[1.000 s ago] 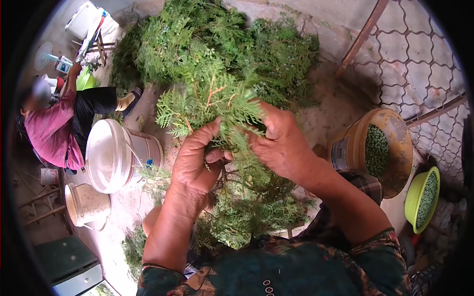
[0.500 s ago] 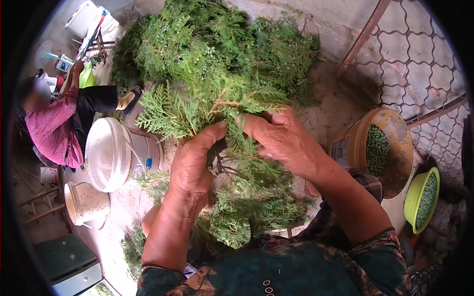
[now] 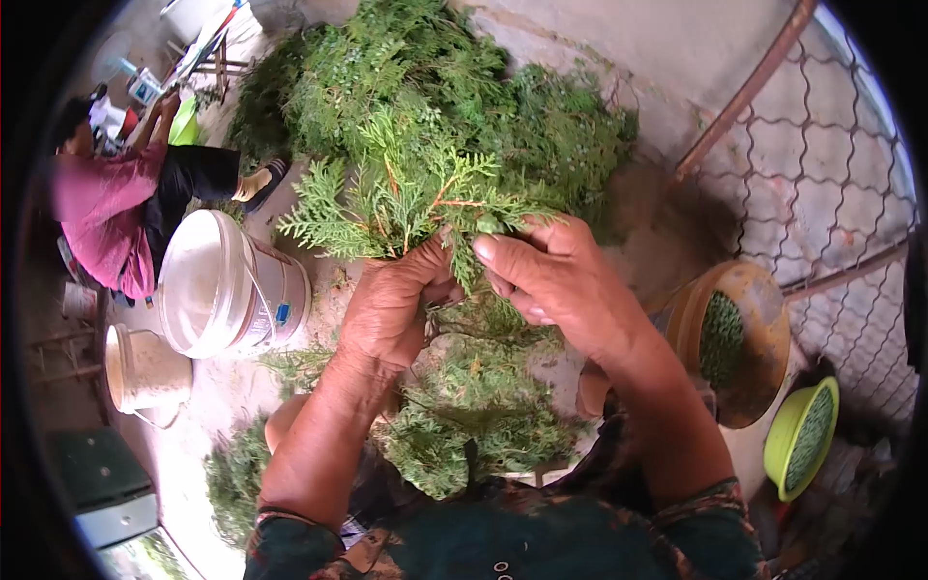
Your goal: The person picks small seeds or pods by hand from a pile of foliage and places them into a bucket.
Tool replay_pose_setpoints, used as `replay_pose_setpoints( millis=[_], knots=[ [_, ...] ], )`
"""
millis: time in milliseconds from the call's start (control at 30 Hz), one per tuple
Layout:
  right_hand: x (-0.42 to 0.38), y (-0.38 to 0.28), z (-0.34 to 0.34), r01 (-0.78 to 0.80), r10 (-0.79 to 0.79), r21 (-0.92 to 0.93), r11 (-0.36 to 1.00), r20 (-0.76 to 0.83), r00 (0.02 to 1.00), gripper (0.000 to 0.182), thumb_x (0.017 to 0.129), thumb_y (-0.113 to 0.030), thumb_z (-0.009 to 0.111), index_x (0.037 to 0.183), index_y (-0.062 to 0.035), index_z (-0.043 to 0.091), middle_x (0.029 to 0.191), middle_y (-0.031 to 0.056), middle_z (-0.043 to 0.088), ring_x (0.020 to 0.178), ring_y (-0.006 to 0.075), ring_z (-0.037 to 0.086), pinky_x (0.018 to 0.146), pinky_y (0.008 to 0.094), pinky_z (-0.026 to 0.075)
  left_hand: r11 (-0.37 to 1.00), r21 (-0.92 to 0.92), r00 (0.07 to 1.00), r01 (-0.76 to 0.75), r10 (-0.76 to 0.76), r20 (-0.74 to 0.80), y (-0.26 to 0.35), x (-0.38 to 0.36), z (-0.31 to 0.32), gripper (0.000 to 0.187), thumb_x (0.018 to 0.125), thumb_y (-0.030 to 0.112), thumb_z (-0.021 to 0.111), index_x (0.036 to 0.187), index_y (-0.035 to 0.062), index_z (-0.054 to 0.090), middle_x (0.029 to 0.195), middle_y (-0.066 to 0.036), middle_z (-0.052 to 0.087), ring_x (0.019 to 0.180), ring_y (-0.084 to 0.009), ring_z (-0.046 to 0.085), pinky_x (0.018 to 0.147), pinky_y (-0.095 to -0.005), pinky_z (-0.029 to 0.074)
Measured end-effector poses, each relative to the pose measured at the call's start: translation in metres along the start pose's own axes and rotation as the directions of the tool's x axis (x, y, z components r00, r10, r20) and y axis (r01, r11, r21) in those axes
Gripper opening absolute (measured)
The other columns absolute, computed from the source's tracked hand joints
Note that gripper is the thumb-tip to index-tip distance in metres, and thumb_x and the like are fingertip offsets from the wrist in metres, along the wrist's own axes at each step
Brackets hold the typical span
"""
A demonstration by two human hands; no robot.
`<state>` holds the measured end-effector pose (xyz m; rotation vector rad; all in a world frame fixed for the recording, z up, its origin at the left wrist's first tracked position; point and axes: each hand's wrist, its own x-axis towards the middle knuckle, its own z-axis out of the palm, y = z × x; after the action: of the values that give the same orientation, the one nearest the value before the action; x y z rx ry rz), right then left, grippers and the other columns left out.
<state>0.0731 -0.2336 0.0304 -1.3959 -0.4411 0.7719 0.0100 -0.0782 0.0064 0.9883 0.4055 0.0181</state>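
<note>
My left hand (image 3: 391,304) is closed round the stems of a green leafy sprig (image 3: 411,208) with reddish-brown twigs. At the sprig's right side, my right hand (image 3: 546,266) pinches with thumb and fingers close to a small green berry (image 3: 489,224); whether it grips the berry or only the leaves is unclear. Behind both hands rises a large heap of similar branches (image 3: 396,87). More cut greenery (image 3: 474,416) lies below them, near my lap.
A white bucket (image 3: 203,285) and a smaller one (image 3: 150,372) stand at left, near a seated person in pink (image 3: 111,208). At right are a yellowish bucket (image 3: 764,338) holding green berries, a lime-green basin (image 3: 802,440) and wire mesh (image 3: 822,145).
The view has shifted slightly, with the right-hand containers now lower. My right hand stays at the sprig, which looks sharper than before. The seated person's head has turned.
</note>
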Motion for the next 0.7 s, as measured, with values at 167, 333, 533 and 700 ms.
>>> replay_pose_setpoints(
  millis=[167,333,533,700],
  knots=[
    [-0.001,-0.006,0.001,-0.034,0.03,0.079,0.996,0.056,0.998,0.024,0.089,-0.027,0.054,0.084,-0.0032,0.054,0.064,-0.0021,0.048,0.052,0.0022,0.038,0.043,0.0186,0.028,0.971,-0.167,0.983,0.171,-0.157,0.092,0.004,-0.002,-0.005,0.015,0.083,0.021,0.062,0.082,0.0054,0.059,0.065,-0.001,0.053,0.058,-0.0128,0.047,0.062,-0.031,0.045],
    [0.002,-0.003,0.002,-0.032,0.002,0.19,0.981,0.156,0.988,0.025,0.089,-0.028,0.055,0.085,-0.003,0.054,0.062,-0.0027,0.046,0.05,0.002,0.035,0.042,0.0183,0.026,0.932,-0.249,0.94,0.262,-0.188,0.284,0.008,-0.006,-0.011,0.014,0.08,0.017,0.06,0.074,0.0058,0.057,0.061,0.002,0.048,0.055,-0.0099,0.041,0.062,-0.0319,0.043],
    [0.003,0.001,0.008,-0.053,0.025,0.243,0.969,0.116,0.993,0.024,0.088,-0.025,0.056,0.091,-0.0015,0.056,0.063,-0.0025,0.048,0.05,0.0023,0.035,0.042,0.0188,0.026,0.914,-0.333,0.969,0.23,-0.183,0.167,0.006,-0.01,-0.009,0.02,0.078,0.022,0.065,0.088,0.0072,0.057,0.06,0.003,0.045,0.054,-0.008,0.037,0.06,-0.0294,0.036],
    [0.005,-0.001,0.012,0.002,-0.006,0.158,0.987,0.026,1.0,0.019,0.086,-0.014,0.057,0.097,0.002,0.058,0.074,0.0027,0.059,0.06,0.0056,0.051,0.046,0.0193,0.037,0.952,-0.289,0.992,0.103,-0.121,-0.043,0.008,-0.008,-0.008,0.014,0.083,0.02,0.062,0.089,0.0075,0.058,0.061,0.004,0.043,0.055,-0.0088,0.038,0.062,-0.028,0.039]
  ],
)
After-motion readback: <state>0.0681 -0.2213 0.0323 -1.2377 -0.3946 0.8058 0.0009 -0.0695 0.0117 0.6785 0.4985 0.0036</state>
